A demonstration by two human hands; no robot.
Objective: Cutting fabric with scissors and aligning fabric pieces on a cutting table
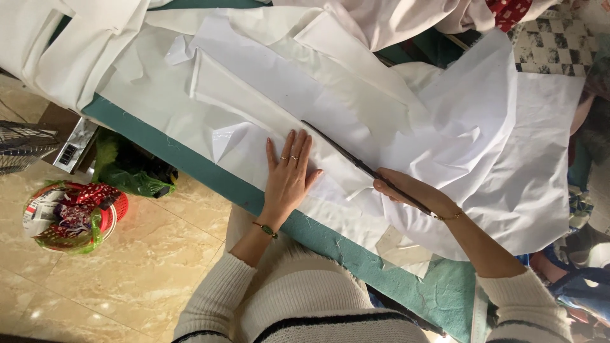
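My left hand (289,174) lies flat, fingers spread, on white paper and fabric sheets (305,95) spread over a teal-covered table (445,295). It wears rings and a green bracelet. My right hand (410,190) grips a long dark pair of scissors (346,155), whose blades point up and left across the white sheets, ending just right of my left fingertips. A crumpled white sheet (502,146) lies right of my right hand.
More white cloth (70,44) is heaped at the table's far left. On the tiled floor (127,267) stand a red basket of scraps (73,213), a green bag (130,171) and a wire basket (22,146). Checked fabric (553,44) lies at top right.
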